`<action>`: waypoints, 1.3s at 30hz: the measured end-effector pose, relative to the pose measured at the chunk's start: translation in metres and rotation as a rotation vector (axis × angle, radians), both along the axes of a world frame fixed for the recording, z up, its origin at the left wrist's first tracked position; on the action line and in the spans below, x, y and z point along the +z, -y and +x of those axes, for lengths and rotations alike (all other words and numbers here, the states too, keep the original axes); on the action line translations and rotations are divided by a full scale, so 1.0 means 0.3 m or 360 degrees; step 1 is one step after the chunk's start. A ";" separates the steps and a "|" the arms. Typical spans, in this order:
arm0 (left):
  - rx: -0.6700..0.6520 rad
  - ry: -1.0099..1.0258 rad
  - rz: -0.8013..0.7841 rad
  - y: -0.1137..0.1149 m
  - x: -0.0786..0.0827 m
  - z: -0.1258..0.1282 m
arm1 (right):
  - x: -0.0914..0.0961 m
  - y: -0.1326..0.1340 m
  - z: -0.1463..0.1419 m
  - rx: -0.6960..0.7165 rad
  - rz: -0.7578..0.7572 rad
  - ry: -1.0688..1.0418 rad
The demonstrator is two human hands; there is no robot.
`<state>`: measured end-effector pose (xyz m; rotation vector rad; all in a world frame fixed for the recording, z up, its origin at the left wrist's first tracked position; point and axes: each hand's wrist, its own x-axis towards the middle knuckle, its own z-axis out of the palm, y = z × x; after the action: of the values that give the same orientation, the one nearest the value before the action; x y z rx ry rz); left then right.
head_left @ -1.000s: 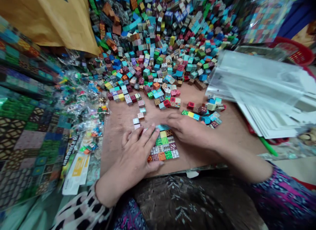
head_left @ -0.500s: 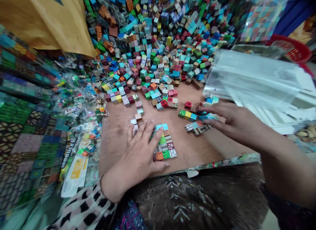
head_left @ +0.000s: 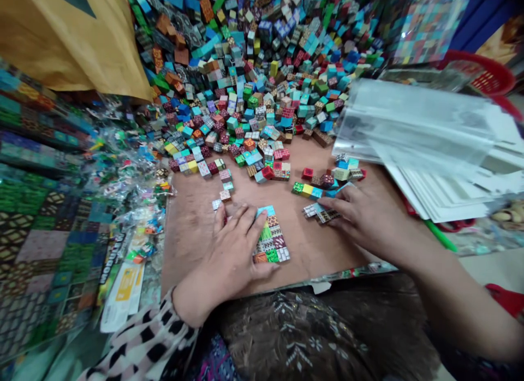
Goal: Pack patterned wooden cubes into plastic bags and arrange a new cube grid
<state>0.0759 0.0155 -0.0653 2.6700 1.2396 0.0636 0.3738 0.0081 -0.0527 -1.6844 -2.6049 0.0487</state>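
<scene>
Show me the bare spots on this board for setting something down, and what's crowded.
Bare tan board lies between the tight rectangle of painted cubes and the right hand, and left of the left hand. The multicoloured cube heap beyond is crowded.

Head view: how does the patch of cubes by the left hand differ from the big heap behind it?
The patch of cubes is packed edge to edge in neat rows, while the heap lies loose and jumbled. The patch is a single flat layer; the heap piles up thick. The patch is also far smaller. Both are small patterned cubes in mixed colours.
</scene>
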 end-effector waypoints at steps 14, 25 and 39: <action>-0.0186 0.0064 0.0042 0.058 0.035 0.148 | -0.006 0.059 -0.013 -0.0170 -0.0095 -0.0005; -0.0198 0.0009 0.0007 0.060 0.040 0.188 | -0.108 0.064 0.017 -0.0044 -0.0054 -0.0523; -0.0053 0.0039 0.0045 0.047 0.080 0.094 | -0.046 0.051 -0.027 -0.0083 -0.0174 -0.0466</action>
<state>0.1042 0.0015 -0.0412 2.7043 1.1955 0.1095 0.3656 -0.0071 -0.0664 -1.6331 -2.3806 0.4105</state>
